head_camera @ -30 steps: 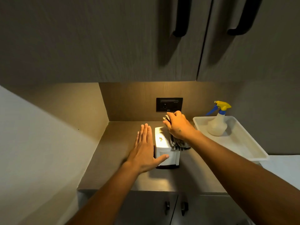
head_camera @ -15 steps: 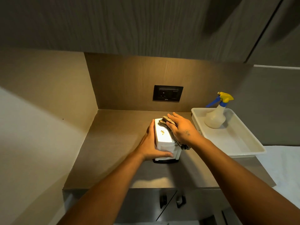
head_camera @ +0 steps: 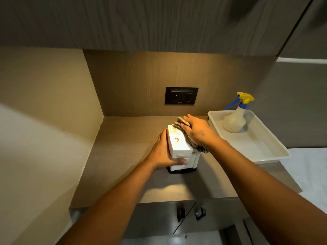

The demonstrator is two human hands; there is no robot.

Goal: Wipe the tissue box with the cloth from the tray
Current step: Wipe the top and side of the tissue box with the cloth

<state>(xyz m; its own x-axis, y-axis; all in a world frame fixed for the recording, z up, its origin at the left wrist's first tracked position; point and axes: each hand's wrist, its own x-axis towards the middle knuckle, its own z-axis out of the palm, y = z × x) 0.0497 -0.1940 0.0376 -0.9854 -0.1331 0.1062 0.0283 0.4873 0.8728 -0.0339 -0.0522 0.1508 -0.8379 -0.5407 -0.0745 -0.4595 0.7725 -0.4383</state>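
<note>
A white tissue box (head_camera: 178, 144) with a dark base stands on the brown counter (head_camera: 123, 147) in the middle of the view. My left hand (head_camera: 163, 153) clasps its left side, thumb across the front face. My right hand (head_camera: 198, 132) presses a dark striped cloth (head_camera: 180, 122) onto the right part of the box top; the cloth's tail hangs down the right side. Brownish marks show on the lit white top. The white tray (head_camera: 265, 152) sits to the right of the box.
A spray bottle (head_camera: 236, 119) with a yellow and blue head stands in the tray's far end. A black wall socket (head_camera: 181, 96) is behind the box. Cabinets hang overhead. Cupboard door handles (head_camera: 200, 212) lie below the counter edge. A white surface (head_camera: 311, 172) adjoins at right.
My left hand went from hovering flat beside the box to gripping its left side. My right hand with the cloth stayed on the box top. The camera tilted downward.
</note>
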